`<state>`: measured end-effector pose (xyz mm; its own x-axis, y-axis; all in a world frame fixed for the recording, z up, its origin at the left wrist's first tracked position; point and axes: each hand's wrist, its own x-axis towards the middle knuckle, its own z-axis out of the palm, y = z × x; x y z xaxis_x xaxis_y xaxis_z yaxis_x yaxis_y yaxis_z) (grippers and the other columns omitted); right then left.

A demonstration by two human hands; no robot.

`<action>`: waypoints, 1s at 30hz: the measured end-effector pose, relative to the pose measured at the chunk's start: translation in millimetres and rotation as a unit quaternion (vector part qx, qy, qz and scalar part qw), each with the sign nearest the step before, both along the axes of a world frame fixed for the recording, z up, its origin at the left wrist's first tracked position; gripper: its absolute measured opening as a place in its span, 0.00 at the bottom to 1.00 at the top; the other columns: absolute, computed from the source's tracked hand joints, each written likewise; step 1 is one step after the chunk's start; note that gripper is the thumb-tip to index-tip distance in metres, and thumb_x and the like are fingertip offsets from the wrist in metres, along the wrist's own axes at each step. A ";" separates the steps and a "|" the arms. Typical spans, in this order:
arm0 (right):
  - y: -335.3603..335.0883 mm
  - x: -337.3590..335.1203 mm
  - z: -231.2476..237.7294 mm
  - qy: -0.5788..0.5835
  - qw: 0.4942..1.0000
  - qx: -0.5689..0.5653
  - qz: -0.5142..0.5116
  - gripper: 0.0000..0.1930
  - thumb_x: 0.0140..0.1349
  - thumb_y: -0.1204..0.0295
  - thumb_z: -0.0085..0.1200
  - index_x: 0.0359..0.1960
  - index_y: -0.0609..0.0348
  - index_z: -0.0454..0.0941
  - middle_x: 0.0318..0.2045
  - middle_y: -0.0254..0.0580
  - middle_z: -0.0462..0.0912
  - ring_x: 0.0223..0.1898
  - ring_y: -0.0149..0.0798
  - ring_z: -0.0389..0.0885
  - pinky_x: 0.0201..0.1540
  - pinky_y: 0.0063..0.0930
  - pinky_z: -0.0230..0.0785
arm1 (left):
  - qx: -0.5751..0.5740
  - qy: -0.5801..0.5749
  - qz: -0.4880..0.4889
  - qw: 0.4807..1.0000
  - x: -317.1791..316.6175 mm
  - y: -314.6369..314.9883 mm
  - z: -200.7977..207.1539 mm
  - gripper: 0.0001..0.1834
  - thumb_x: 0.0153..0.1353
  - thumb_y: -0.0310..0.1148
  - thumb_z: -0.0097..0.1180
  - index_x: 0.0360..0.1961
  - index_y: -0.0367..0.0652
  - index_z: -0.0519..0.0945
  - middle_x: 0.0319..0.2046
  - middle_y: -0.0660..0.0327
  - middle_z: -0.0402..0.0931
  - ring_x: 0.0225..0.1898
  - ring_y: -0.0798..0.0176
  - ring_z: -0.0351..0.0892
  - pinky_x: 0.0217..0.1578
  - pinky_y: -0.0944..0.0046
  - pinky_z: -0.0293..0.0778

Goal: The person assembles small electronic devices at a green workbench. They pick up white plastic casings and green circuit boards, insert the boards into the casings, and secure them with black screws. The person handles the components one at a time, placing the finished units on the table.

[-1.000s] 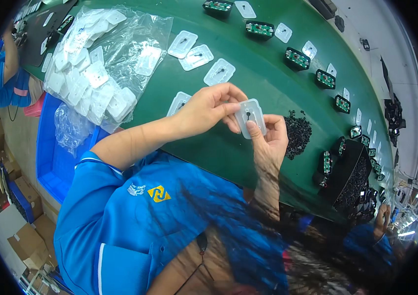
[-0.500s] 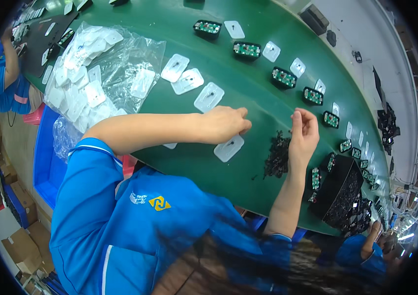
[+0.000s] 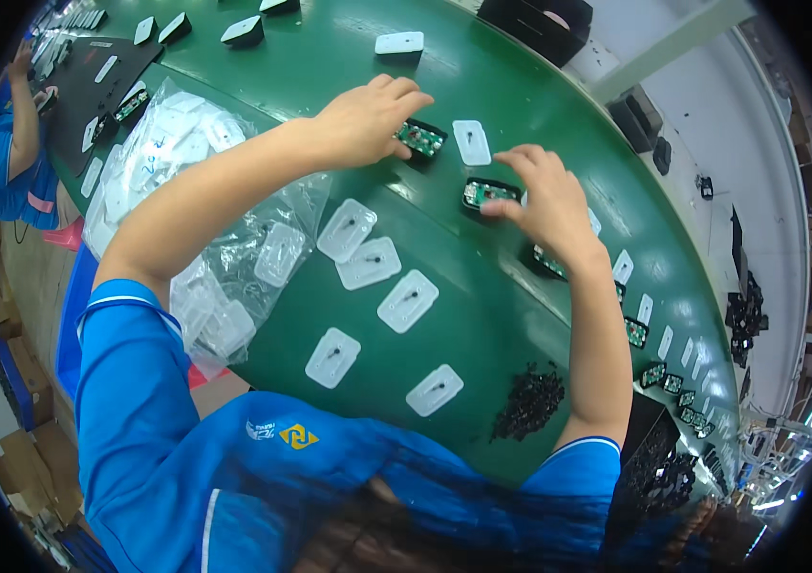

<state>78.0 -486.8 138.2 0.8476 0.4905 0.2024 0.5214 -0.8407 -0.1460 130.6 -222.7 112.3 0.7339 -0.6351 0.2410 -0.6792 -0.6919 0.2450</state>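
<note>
At the far middle of the green table, my left hand (image 3: 371, 121) has its thumb and curled fingers around the left end of a black housing with a green circuit board (image 3: 424, 140). The palm hides part of that housing. My right hand (image 3: 544, 196) is at a second black housing (image 3: 484, 192), its thumb over the near edge and its other fingers raised apart from it. A white plate with a dark spot (image 3: 471, 143) lies between the two. Nearer me, more white plates (image 3: 408, 301) lie spread out singly, beside a pile of small black parts (image 3: 528, 403).
A clear plastic bag of white plates (image 3: 277, 253) lies at my left. More housings and plates (image 3: 654, 372) line the right side. Closed units (image 3: 398, 46) stand along the far side. A person in blue (image 3: 10, 158) works at far left; a black box (image 3: 650, 444) stands at right.
Both hands have moved away from me to the row of housings. My left hand has left the white plates, and my right the black pile. The view has shifted farther out.
</note>
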 end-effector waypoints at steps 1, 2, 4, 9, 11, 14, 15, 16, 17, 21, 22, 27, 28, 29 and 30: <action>2.0 0.4 0.7 0.002 1.000 -0.002 -0.006 0.20 0.50 0.61 0.62 0.44 0.54 0.76 0.44 0.38 0.77 0.46 0.42 0.75 0.47 0.38 0.67 | 0.019 0.006 -0.017 1.000 6.0 4.4 -4.4 0.36 0.46 0.31 0.66 0.58 0.43 0.65 0.56 0.55 0.65 0.57 0.50 0.64 0.54 0.56 0.67; 3.7 1.3 0.5 0.004 1.000 -0.003 -0.012 0.21 0.50 0.60 0.62 0.44 0.54 0.76 0.45 0.38 0.76 0.47 0.42 0.74 0.47 0.38 0.67 | 0.048 0.052 -0.022 0.997 12.5 6.8 -7.8 0.44 0.41 0.31 0.69 0.61 0.41 0.61 0.61 0.54 0.60 0.61 0.48 0.59 0.59 0.56 0.63; 8.3 12.6 1.2 -0.006 0.999 0.031 -0.031 0.20 0.52 0.58 0.60 0.43 0.55 0.77 0.43 0.38 0.77 0.46 0.43 0.75 0.46 0.39 0.67 | 0.067 0.077 -0.022 0.995 20.6 4.8 -12.8 0.43 0.41 0.31 0.69 0.61 0.41 0.62 0.60 0.54 0.61 0.60 0.48 0.60 0.58 0.56 0.64; 21.0 60.7 -10.2 0.044 0.977 0.045 -0.202 0.15 0.59 0.57 0.54 0.37 0.56 0.79 0.35 0.40 0.80 0.40 0.42 0.78 0.39 0.37 0.70 | 0.069 0.089 -0.051 0.992 36.7 1.4 -30.7 0.36 0.41 0.31 0.69 0.54 0.40 0.68 0.53 0.55 0.67 0.56 0.50 0.64 0.55 0.57 0.66; 22.4 68.3 -6.8 0.071 0.967 0.086 -0.228 0.15 0.59 0.57 0.54 0.36 0.57 0.79 0.35 0.40 0.80 0.38 0.41 0.78 0.38 0.36 0.70 | 0.022 0.060 -0.048 0.997 39.8 1.9 -38.2 0.30 0.41 0.29 0.67 0.50 0.41 0.71 0.47 0.58 0.70 0.51 0.52 0.67 0.53 0.58 0.67; 34.2 63.2 1.3 0.266 0.908 0.278 -0.167 0.20 0.63 0.54 0.51 0.43 0.60 0.77 0.38 0.40 0.80 0.37 0.37 0.79 0.39 0.31 0.73 | -0.047 0.013 -0.057 0.997 39.7 -5.4 -32.7 0.29 0.41 0.25 0.64 0.49 0.44 0.72 0.45 0.60 0.71 0.49 0.54 0.69 0.51 0.58 0.68; 35.4 60.3 4.8 0.350 0.855 0.347 -0.158 0.21 0.63 0.53 0.50 0.44 0.60 0.77 0.39 0.40 0.80 0.37 0.36 0.80 0.39 0.30 0.73 | -0.079 -0.023 -0.080 0.993 41.0 -13.4 -24.7 0.28 0.42 0.25 0.62 0.49 0.44 0.72 0.44 0.61 0.71 0.48 0.54 0.70 0.50 0.58 0.68; 35.3 61.8 9.9 0.435 0.809 0.373 -0.132 0.23 0.66 0.54 0.47 0.50 0.63 0.73 0.43 0.41 0.79 0.40 0.36 0.80 0.41 0.30 0.75 | -0.110 -0.061 -0.100 0.987 43.3 -21.0 -18.4 0.28 0.42 0.24 0.61 0.49 0.45 0.72 0.43 0.61 0.72 0.47 0.55 0.70 0.49 0.58 0.69; 30.8 63.5 7.6 0.455 0.788 0.398 -0.115 0.23 0.66 0.55 0.46 0.50 0.64 0.72 0.44 0.43 0.78 0.41 0.36 0.80 0.41 0.29 0.75 | -0.128 -0.096 -0.113 0.981 44.5 -30.1 -15.6 0.27 0.43 0.24 0.60 0.49 0.45 0.72 0.43 0.62 0.72 0.47 0.55 0.70 0.49 0.59 0.69; 2.0 69.2 -2.8 0.429 0.729 0.524 -0.098 0.20 0.65 0.62 0.49 0.50 0.66 0.69 0.44 0.45 0.78 0.42 0.38 0.80 0.39 0.29 0.77 | -0.139 -0.123 -0.040 0.982 49.0 -60.3 -11.5 0.23 0.51 0.36 0.58 0.47 0.38 0.71 0.46 0.54 0.72 0.46 0.53 0.73 0.42 0.57 0.73; -5.4 70.0 -3.5 0.401 0.722 0.550 -0.125 0.19 0.64 0.64 0.51 0.49 0.66 0.70 0.43 0.45 0.78 0.42 0.38 0.80 0.39 0.29 0.77 | -0.135 -0.052 0.050 0.988 46.1 -67.9 -13.3 0.24 0.52 0.40 0.59 0.46 0.36 0.70 0.45 0.51 0.73 0.45 0.51 0.75 0.41 0.56 0.74; -25.8 85.3 -23.1 0.134 0.862 0.381 -0.306 0.16 0.56 0.69 0.57 0.45 0.60 0.72 0.39 0.45 0.77 0.38 0.41 0.79 0.41 0.35 0.74 | 0.022 0.209 0.155 0.965 57.6 -98.7 -26.8 0.42 0.49 0.63 0.58 0.44 0.29 0.67 0.32 0.50 0.79 0.38 0.50 0.81 0.36 0.58 0.77; -34.9 96.1 -39.7 -0.003 0.933 0.252 -0.257 0.20 0.53 0.69 0.59 0.48 0.57 0.72 0.43 0.48 0.74 0.43 0.45 0.76 0.46 0.39 0.70 | 0.045 0.191 0.145 0.970 56.4 -107.2 -26.1 0.42 0.49 0.62 0.57 0.45 0.29 0.68 0.34 0.49 0.78 0.40 0.51 0.80 0.35 0.58 0.77; -45.2 102.6 -52.7 -0.039 0.945 0.201 -0.255 0.21 0.53 0.68 0.59 0.49 0.57 0.72 0.45 0.49 0.73 0.45 0.46 0.74 0.47 0.40 0.69 | 0.070 0.169 0.140 0.973 55.7 -114.2 -27.5 0.41 0.50 0.62 0.58 0.46 0.29 0.68 0.36 0.49 0.77 0.41 0.52 0.79 0.35 0.57 0.77; -38.2 104.2 -55.9 -0.072 0.954 0.149 -0.249 0.22 0.53 0.67 0.59 0.50 0.57 0.72 0.46 0.50 0.71 0.47 0.47 0.72 0.49 0.40 0.67 | 0.096 0.147 0.139 0.975 54.8 -118.4 -28.9 0.41 0.50 0.61 0.58 0.46 0.30 0.68 0.37 0.49 0.77 0.42 0.53 0.78 0.35 0.57 0.78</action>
